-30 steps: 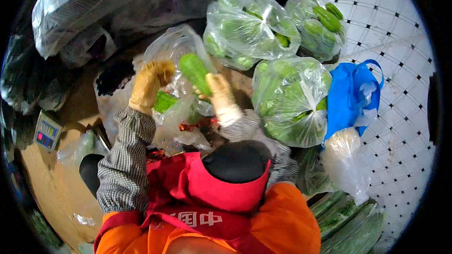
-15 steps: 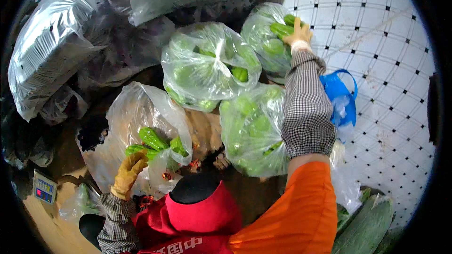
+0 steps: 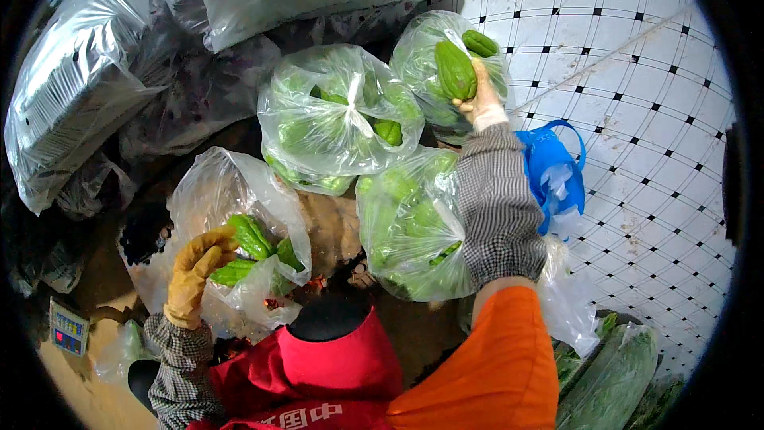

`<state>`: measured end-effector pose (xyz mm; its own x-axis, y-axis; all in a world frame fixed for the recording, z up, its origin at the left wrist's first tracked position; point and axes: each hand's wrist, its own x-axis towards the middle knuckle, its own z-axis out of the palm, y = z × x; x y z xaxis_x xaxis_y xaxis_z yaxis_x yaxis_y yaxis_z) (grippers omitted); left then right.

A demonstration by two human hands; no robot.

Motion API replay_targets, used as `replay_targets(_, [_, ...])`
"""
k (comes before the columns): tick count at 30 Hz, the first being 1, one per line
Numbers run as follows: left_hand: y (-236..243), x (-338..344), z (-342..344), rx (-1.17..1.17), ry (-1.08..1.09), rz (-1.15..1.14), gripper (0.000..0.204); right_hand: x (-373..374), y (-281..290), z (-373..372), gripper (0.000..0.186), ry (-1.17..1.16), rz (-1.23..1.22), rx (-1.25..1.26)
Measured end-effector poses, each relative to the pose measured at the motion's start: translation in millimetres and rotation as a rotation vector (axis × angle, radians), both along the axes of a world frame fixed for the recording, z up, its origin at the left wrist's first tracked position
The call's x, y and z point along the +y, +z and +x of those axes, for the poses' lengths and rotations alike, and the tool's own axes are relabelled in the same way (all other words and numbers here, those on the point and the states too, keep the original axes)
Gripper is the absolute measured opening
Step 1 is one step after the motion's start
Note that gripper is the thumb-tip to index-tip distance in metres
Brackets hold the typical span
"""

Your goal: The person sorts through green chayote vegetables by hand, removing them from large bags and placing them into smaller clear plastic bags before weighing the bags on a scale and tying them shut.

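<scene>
My right hand [image 3: 480, 97], in a light glove, grips a green chayote [image 3: 455, 69] from below and right, above the far bag of chayotes [image 3: 414, 44]. Another chayote [image 3: 480, 43] lies on that bag just beyond it. Near left, my left hand [image 3: 193, 271] wears a yellow-brown glove. Its fingers are curled at the edge of an open clear plastic bag [image 3: 203, 191]. Several chayotes [image 3: 251, 236] sit in the bag's mouth beside the fingertips; whatever these fingers hold is hidden.
Two tied bags, a middle one [image 3: 298, 123] and a nearer one [image 3: 406, 215], hold chayotes. Large filled plastic sacks [image 3: 87, 72] stand far left. A blue bag [image 3: 557, 163] lies right of my forearm, wrapped green vegetables [image 3: 609, 382] at lower right, a scale display [image 3: 68, 328] at lower left.
My right hand has drawn slightly nearer with one chayote, now turned upright and apart from the other. My left hand has shifted slightly left and up. The whole view has shifted a little.
</scene>
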<state>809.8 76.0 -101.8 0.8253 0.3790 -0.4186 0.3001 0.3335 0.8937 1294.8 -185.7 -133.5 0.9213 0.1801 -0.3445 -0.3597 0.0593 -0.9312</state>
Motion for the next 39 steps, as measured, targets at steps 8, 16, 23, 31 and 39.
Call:
replay_targets(8, [22.1, -26.8, 112.4, -0.286, -0.149, -0.205, 0.05, 61.6, 68.1, -130.4, 0.071, 0.784, 0.625, 0.255])
replay_targets(16, [17.6, -37.3, 146.4, -0.451, -0.009, -0.437, 0.054, 88.6, 92.1, -204.6, 0.077, 0.834, 0.224, 0.204])
replay_targets(23, [18.5, -53.4, 145.7, -0.625, 0.271, -0.918, 0.044, 95.7, 106.2, -239.9, 0.068, 0.816, -0.245, -0.103])
replay_targets(31, [21.3, -39.3, 103.4, -0.693, 0.379, -0.735, 0.036, 100.0, 96.8, -284.3, 0.026, 0.785, -0.235, -0.348])
replay_targets(39, [36.3, -26.5, 63.6, -0.674, 0.471, -0.384, 0.031, 122.7, 95.4, -315.8, 0.033, 0.892, -0.354, -0.476])
